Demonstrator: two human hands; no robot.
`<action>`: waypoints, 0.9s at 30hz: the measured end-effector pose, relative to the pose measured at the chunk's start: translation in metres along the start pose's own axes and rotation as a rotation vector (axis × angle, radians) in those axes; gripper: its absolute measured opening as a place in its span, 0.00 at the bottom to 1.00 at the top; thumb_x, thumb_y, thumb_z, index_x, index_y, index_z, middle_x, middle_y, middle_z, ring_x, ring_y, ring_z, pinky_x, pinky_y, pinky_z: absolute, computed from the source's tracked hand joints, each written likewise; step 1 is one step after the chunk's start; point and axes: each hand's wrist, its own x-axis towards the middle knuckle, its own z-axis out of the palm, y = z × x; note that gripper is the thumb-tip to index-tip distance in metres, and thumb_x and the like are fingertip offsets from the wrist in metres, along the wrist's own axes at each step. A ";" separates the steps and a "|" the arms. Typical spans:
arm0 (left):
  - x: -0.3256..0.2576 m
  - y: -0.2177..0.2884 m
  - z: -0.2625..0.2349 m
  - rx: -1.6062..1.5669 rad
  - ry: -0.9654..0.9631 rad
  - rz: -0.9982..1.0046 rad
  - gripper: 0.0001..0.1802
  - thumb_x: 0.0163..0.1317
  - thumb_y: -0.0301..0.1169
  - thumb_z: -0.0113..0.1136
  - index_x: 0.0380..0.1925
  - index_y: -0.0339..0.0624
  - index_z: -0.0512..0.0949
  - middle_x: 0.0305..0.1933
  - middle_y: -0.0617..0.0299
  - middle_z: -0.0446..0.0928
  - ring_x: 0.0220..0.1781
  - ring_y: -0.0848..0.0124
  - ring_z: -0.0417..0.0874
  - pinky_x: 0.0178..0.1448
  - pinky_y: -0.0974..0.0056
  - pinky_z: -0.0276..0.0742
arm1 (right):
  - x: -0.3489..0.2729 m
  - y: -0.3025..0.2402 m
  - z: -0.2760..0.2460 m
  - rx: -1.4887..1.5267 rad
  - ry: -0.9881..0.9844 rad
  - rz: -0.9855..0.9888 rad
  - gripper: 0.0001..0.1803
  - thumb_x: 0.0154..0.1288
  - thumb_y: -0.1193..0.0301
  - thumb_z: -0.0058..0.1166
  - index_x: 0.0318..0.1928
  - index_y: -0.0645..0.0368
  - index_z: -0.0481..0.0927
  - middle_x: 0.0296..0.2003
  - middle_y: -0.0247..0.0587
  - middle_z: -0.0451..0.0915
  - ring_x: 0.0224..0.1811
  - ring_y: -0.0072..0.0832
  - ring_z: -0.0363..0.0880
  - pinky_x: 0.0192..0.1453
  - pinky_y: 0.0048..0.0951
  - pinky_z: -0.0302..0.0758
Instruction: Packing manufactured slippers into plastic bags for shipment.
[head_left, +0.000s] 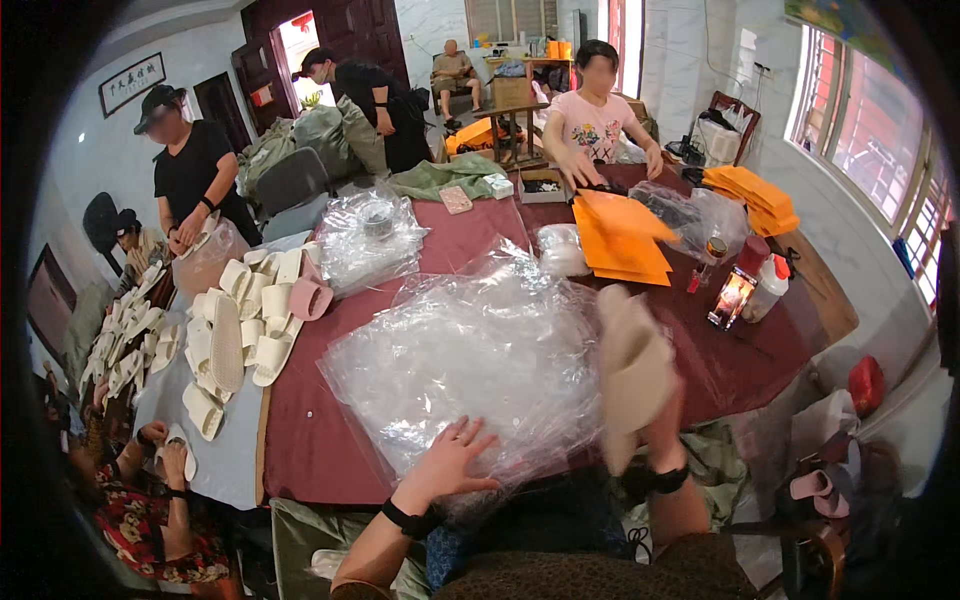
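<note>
Orange flat envelopes (618, 238) lying mid-table; left hand (452, 462) pressing open-palmed on clear bags (470, 350), right hand (655, 425) gripping beige slipper (630, 370) above them.

clear plastic bags (470, 350) heaped mid-table, orange envelopes (618, 235) beyond

Bright window daylight, fisheye-bent dark rim

Orange envelopes (620, 235), white slippers (240, 320) & bottles (765, 288) on maroon table (330, 440)
</note>
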 end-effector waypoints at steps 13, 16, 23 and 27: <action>0.007 0.078 -0.120 -0.213 -0.456 0.183 0.40 0.60 0.53 0.65 0.67 0.42 0.69 0.67 0.44 0.71 0.61 0.48 0.78 0.64 0.51 0.75 | -0.013 -0.022 0.167 -0.434 -0.363 -0.157 0.13 0.61 0.66 0.55 0.39 0.63 0.82 0.43 0.52 0.78 0.47 0.46 0.76 0.51 0.46 0.72; 0.090 0.092 -0.139 -0.036 -0.106 0.310 0.32 0.63 0.43 0.64 0.66 0.48 0.70 0.70 0.46 0.68 0.52 0.48 0.83 0.54 0.50 0.80 | -0.017 -0.012 0.169 -0.218 -0.256 -0.164 0.13 0.60 0.66 0.52 0.39 0.60 0.82 0.41 0.48 0.79 0.46 0.44 0.77 0.50 0.45 0.71; 0.301 0.107 -0.066 0.081 0.126 0.083 0.46 0.58 0.32 0.63 0.75 0.48 0.52 0.75 0.38 0.57 0.52 0.46 0.83 0.51 0.47 0.80 | -0.025 -0.022 0.188 -0.497 -0.308 -0.117 0.14 0.65 0.63 0.48 0.41 0.56 0.84 0.43 0.46 0.81 0.51 0.43 0.76 0.56 0.43 0.68; 0.340 0.101 -0.038 0.060 0.051 0.169 0.28 0.56 0.28 0.60 0.60 0.49 0.73 0.55 0.47 0.77 0.48 0.48 0.83 0.48 0.48 0.80 | -0.031 -0.005 0.201 -0.560 -0.108 -0.242 0.15 0.65 0.62 0.49 0.41 0.56 0.84 0.43 0.46 0.81 0.51 0.43 0.76 0.57 0.44 0.67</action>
